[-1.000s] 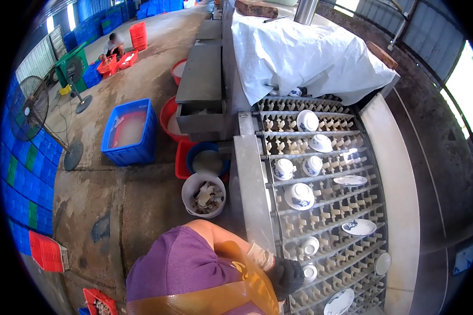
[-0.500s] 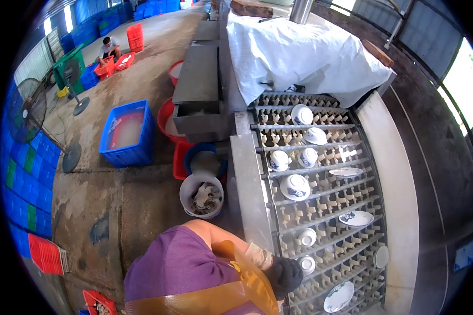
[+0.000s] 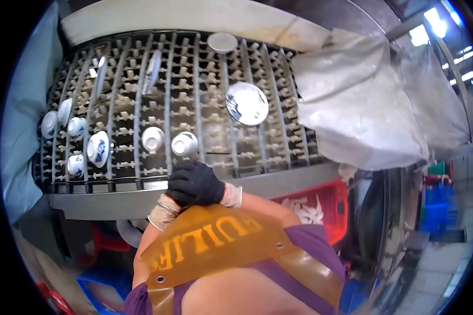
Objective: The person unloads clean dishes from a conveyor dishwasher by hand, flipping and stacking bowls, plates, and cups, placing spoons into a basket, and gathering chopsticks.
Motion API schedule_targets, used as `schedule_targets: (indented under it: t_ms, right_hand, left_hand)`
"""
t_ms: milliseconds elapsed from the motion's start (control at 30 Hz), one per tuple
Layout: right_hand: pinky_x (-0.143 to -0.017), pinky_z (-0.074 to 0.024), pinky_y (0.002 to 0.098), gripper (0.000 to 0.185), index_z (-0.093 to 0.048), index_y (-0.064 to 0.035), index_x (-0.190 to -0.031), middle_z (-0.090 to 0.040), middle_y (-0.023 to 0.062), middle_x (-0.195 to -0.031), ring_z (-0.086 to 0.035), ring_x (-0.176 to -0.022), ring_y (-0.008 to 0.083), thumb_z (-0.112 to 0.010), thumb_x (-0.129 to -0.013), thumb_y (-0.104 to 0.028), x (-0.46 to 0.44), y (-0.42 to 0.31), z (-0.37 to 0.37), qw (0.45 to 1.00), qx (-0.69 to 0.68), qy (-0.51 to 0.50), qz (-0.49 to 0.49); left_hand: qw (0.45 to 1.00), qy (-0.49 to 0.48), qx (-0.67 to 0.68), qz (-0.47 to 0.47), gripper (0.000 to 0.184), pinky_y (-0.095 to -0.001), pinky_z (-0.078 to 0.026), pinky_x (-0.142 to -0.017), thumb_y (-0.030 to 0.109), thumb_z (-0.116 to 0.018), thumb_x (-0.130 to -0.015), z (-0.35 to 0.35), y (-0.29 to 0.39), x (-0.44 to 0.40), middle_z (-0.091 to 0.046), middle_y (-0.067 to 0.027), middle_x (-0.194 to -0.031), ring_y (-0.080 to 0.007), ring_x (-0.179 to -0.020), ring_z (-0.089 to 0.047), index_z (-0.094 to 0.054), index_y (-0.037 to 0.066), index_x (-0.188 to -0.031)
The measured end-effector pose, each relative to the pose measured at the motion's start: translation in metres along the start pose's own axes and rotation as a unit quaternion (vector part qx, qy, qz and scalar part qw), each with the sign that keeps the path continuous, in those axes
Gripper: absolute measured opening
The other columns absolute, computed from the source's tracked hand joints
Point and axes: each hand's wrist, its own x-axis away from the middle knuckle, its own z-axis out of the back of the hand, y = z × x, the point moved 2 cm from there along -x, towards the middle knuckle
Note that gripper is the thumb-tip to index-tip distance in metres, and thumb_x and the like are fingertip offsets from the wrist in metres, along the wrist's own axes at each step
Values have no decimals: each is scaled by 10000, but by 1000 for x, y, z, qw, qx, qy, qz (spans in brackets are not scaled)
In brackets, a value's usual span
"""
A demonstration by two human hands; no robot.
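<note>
My left hand [image 3: 177, 193] and my right hand [image 3: 207, 185], both in black gloves with pale cuffs, are clasped together at the near edge of a pegged conveyor rack [image 3: 166, 113]. Their fingers look folded, and no object shows between them. Just beyond them sits a small white bowl [image 3: 184, 144], with another small bowl [image 3: 153, 139] to its left. A patterned round plate [image 3: 247, 103] lies farther right. Toward the left are a blue-patterned bowl [image 3: 98, 149], several smaller bowls and two tilted plates. One pale plate [image 3: 222, 42] rests at the far edge.
A metal ledge [image 3: 110, 205] runs along the rack's near side. White sheeting [image 3: 360, 100] covers the right end, and pale sheeting [image 3: 23, 115] hangs at the left. Below the ledge are a red basket [image 3: 339, 210] with white pieces and a blue bin [image 3: 102, 278].
The view has swung round to face the rack from its side. Both hands now show clasped together, where earlier mainly one dark-gloved shape showed beside the small bowls.
</note>
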Motion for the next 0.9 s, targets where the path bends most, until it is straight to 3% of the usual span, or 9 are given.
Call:
schedule_targets:
  t_ms: [100,133,233,400,533,667,767,800,900]
  right_hand:
    - [-825,-446,400,239,-611,-91,-918,-610,95,-939,-576,-938,300,-646,-759,-266,-12,6,7,993,-48,-53,-98]
    - [-889,-428,402,305,-599,-72,-1017,-598,119,-1034,-559,-1001,320,-656,-768,-240,10,42,1,993,-65,72,-63]
    - [-914,-407,412,458,-533,3,-1143,-561,191,-1124,-530,-1036,351,-678,-764,-209,27,122,61,896,263,272,-233]
    - [-839,-459,378,490,-592,11,-1059,-627,197,-1029,-597,-943,340,-733,-662,-238,105,286,128,831,196,115,-507]
    - [-795,-479,323,359,-606,-51,-1069,-652,145,-983,-634,-893,230,-649,-723,-140,60,237,151,856,80,219,-461]
    - [-787,-471,402,259,-625,-101,-986,-643,144,-913,-602,-869,330,-563,-756,-203,-16,171,145,896,215,196,-337]
    - [-748,-472,409,311,-624,-90,-1005,-643,174,-895,-611,-830,339,-566,-797,-313,-45,198,129,908,194,46,-369]
    - [-738,-467,421,312,-627,-85,-984,-640,179,-871,-604,-813,349,-562,-806,-333,-55,217,125,906,222,28,-358]
    - [-753,-465,417,227,-632,-110,-939,-624,155,-902,-586,-859,334,-548,-782,-251,-90,276,122,915,335,92,-204]
  left_hand:
    - [995,-44,49,68,165,-310,-483,-724,24,-510,-804,-34,-30,23,-599,-116,-864,-215,-825,-607,-602,34,-941]
    - [980,42,59,-184,217,-345,-481,-723,104,-521,-835,45,26,-20,-586,-114,-903,-240,-838,-600,-563,49,-1041]
    - [995,-56,50,-70,141,-382,-461,-696,162,-558,-828,36,24,-7,-605,-75,-856,-261,-808,-593,-605,120,-954]
    - [994,-54,71,-66,166,-385,-462,-693,162,-557,-830,35,30,-11,-597,-79,-851,-278,-794,-589,-599,119,-985]
    - [992,-80,67,-77,181,-402,-462,-686,178,-552,-811,33,35,-15,-597,-106,-822,-297,-777,-584,-610,79,-950]
    - [987,-52,136,-72,189,-400,-462,-686,187,-555,-798,25,37,-19,-592,-104,-819,-294,-775,-585,-610,73,-939]
    - [968,-43,242,-42,183,-403,-463,-673,188,-562,-792,-1,24,-13,-588,-100,-809,-296,-761,-585,-611,83,-933]
    - [990,-46,92,-92,179,-405,-466,-663,190,-573,-783,9,35,-19,-584,-103,-796,-298,-748,-585,-614,86,-923]
    - [985,-117,120,-42,169,-406,-461,-758,158,-533,-838,11,40,-24,-603,-136,-857,-319,-834,-575,-614,52,-941]
